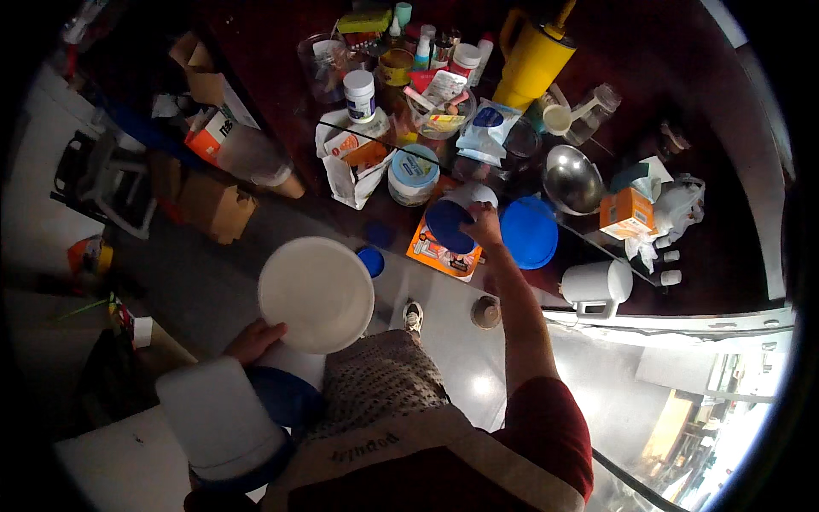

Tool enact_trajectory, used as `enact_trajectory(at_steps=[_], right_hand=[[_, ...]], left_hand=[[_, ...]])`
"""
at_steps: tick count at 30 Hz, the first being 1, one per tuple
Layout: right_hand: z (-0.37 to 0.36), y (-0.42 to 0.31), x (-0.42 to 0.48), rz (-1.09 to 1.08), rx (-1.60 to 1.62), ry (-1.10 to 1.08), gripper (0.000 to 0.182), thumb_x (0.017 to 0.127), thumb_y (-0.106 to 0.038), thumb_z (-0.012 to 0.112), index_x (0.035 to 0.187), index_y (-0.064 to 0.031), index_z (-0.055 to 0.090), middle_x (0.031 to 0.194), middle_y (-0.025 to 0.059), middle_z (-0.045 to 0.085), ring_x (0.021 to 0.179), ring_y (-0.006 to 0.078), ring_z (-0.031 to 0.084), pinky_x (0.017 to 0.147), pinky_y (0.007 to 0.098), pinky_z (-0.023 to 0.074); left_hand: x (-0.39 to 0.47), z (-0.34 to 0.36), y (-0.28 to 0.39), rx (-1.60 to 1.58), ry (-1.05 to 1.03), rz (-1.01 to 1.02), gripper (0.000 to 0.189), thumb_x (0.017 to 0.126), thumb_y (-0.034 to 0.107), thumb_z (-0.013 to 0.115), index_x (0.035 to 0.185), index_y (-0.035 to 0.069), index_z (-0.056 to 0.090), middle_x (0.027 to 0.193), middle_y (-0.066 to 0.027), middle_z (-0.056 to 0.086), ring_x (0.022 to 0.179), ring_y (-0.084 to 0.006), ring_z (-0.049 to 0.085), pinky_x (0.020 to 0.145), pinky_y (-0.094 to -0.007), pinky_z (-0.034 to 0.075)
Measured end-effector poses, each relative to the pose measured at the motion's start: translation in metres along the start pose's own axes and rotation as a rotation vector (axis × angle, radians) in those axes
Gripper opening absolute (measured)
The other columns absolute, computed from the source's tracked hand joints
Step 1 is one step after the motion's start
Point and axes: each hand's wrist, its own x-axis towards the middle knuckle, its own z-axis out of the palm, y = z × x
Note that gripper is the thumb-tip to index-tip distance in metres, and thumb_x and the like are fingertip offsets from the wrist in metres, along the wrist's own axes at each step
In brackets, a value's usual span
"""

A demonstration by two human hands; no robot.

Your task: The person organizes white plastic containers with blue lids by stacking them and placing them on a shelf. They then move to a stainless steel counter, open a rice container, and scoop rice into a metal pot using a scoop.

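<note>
In my left hand (256,339) is a large off-white round plastic container or lid (317,294); my thumb lies over its rim and the other fingers are hidden. A white plastic tub (214,409) is at my left forearm, with blue plastic (288,395) beside it. Over the dark table, my right hand (484,225) grips the edge of a dark blue round lid (450,225). A white rounded piece (478,193) shows just behind it; whether the two are joined I cannot tell. Beneath the lid lies an orange printed packet (441,256). A bright blue round lid (529,232) lies right of my hand.
A blue-topped jar (414,174), a white paper bag (350,166), a yellow tumbler (532,61) and a metal bowl (572,179) crowd the dark table. A white mug (596,288) stands near its edge. Cardboard boxes (217,206) sit at left.
</note>
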Motion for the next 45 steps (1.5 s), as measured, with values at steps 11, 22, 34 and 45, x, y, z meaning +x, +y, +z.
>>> enact_trajectory(at_steps=[11, 22, 34, 45], right_hand=[[0.066, 0.088, -0.038, 0.748, 0.572, 0.189, 0.037, 0.076, -0.033, 0.068, 0.095, -0.0021, 0.062, 0.081, 0.0082, 0.063, 0.068, 0.0150, 0.055, 0.061, 0.0314, 0.0454], [-0.181, -0.355, -0.075, -1.048, 0.750, -0.376, 0.071, 0.060, -0.029, 0.078, 0.122, -0.0110, 0.048, 0.135, 0.0151, 0.033, 0.127, 0.0322, 0.029, 0.103, 0.0478, 0.0230], [-0.136, -0.403, -0.138, -1.217, 0.210, 0.062, 0.058, 0.075, -0.030, 0.063, 0.126, -0.0093, 0.045, 0.130, 0.0158, 0.039, 0.122, 0.0339, 0.038, 0.095, 0.0457, 0.0388], [-0.172, -0.377, -0.049, -0.161, 1.018, -0.568, 0.067, 0.076, -0.044, 0.068, 0.123, -0.0020, 0.044, 0.115, 0.0094, 0.053, 0.099, 0.0201, 0.054, 0.082, 0.0324, 0.0454]], left_hand=[[0.039, -0.013, -0.032, 0.223, 0.069, -0.048, 0.054, 0.084, 0.051, 0.054, 0.114, 0.006, 0.056, 0.098, -0.0051, 0.060, 0.089, -0.0147, 0.053, 0.082, -0.0298, 0.041], [0.030, 0.013, 0.049, 0.096, -0.140, 0.161, 0.051, 0.083, 0.050, 0.056, 0.111, 0.007, 0.059, 0.097, -0.0074, 0.060, 0.084, -0.0155, 0.054, 0.077, -0.0276, 0.042], [0.028, 0.015, 0.059, 0.148, -0.232, 0.164, 0.051, 0.084, 0.049, 0.055, 0.113, 0.007, 0.057, 0.100, -0.0075, 0.059, 0.088, -0.0164, 0.053, 0.080, -0.0292, 0.041], [0.019, 0.007, 0.055, 0.138, -0.283, 0.201, 0.050, 0.085, 0.048, 0.054, 0.115, 0.008, 0.055, 0.104, -0.0076, 0.057, 0.091, -0.0173, 0.052, 0.082, -0.0308, 0.041]])
